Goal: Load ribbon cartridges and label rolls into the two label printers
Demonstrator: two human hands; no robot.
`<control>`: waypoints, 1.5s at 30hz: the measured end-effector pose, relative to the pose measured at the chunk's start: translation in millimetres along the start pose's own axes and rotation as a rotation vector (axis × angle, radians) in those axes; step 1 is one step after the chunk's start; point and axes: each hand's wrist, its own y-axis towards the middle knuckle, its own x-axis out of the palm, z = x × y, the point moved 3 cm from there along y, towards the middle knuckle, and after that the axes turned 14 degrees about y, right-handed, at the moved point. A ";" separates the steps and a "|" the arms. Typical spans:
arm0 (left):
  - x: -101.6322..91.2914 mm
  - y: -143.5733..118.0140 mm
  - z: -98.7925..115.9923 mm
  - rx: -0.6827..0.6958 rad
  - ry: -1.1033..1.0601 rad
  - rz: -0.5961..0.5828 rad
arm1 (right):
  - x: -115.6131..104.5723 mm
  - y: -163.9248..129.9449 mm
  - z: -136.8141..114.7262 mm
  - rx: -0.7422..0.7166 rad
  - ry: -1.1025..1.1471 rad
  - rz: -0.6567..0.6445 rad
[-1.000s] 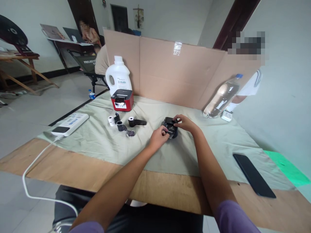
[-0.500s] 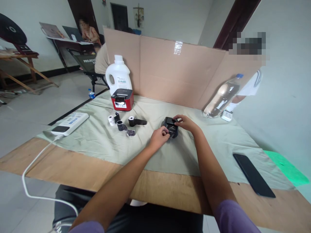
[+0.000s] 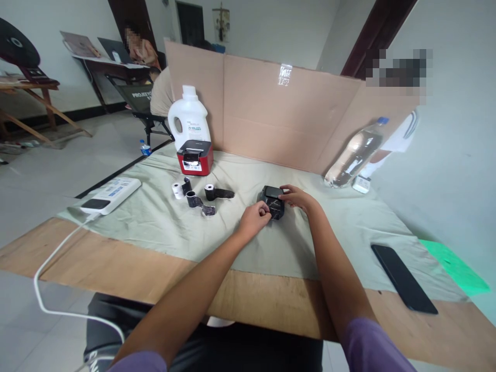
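Observation:
A small black box-shaped device (image 3: pixel 276 207), which looks like a portable printer with a lid, lies on the cloth between my hands. My left hand (image 3: pixel 254 219) has curled fingers pinched at its near left edge; whether a strip is between the fingertips I cannot make out. My right hand (image 3: pixel 296 196) grips the far right side, thumb and fingertips at the edge of the lid. To the left are a white roll (image 3: pixel 177 191) and two dark rolls with loose tails, the front one (image 3: pixel 191 199) and the right one (image 3: pixel 210 192).
Behind the rolls stand a red-and-black printer (image 3: pixel 203 160) and a white jug (image 3: pixel 189 116). A power bank (image 3: pixel 116 194) with a cable lies left, a phone (image 3: pixel 403 278) right. A clear bottle (image 3: pixel 351 160) leans near the cardboard screen (image 3: pixel 267 113). Other people are beyond.
My right fingertips have slid slightly from the top of the lid toward its right edge, showing more of the lid. My left hand stays in place.

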 end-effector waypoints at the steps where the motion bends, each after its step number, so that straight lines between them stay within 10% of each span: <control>1: 0.0 0.1 0.0 0.000 0.002 -0.001 | 0.9 -1.2 -0.4 0.017 0.013 0.011; 14: -7.7 1.2 2.6 0.002 0.026 0.085 | 4.8 -5.1 4.1 0.089 0.128 0.006; 28: -21.9 8.2 5.4 -0.006 0.628 -0.069 | 4.4 -6.9 4.4 0.094 0.148 0.001; 45: -22.5 13.9 15.6 -0.059 0.617 -0.071 | 6.4 -9.8 3.1 0.095 0.188 0.024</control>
